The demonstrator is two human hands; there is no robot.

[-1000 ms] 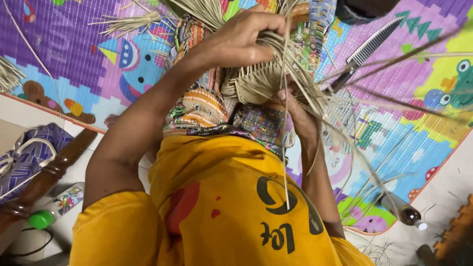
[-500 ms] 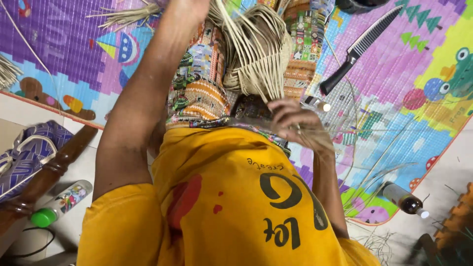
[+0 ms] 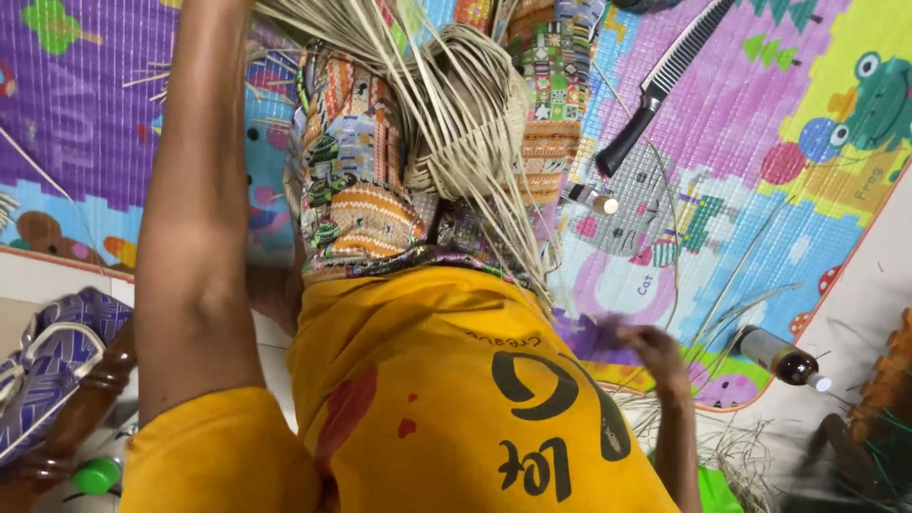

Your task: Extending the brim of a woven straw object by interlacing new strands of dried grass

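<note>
Head view: the half-woven straw basket [image 3: 475,114] rests on the patterned lap, loose strands [image 3: 513,218] trailing near-right. The knife [image 3: 665,81] lies apart at far right on open mat [image 3: 779,237]. The right hand [image 3: 655,351] is blurred, its grip unreadable. The left hand is cut off beyond the top edge.

A half-woven basket [image 3: 472,114] sits on the person's lap at upper centre, its loose straw strands [image 3: 518,228] trailing toward lower right. A knife [image 3: 665,85] lies on the play mat [image 3: 760,228] at upper right (a bottle [image 3: 781,359] rests lower right). A bag [image 3: 47,356] lies at the left edge.
</note>
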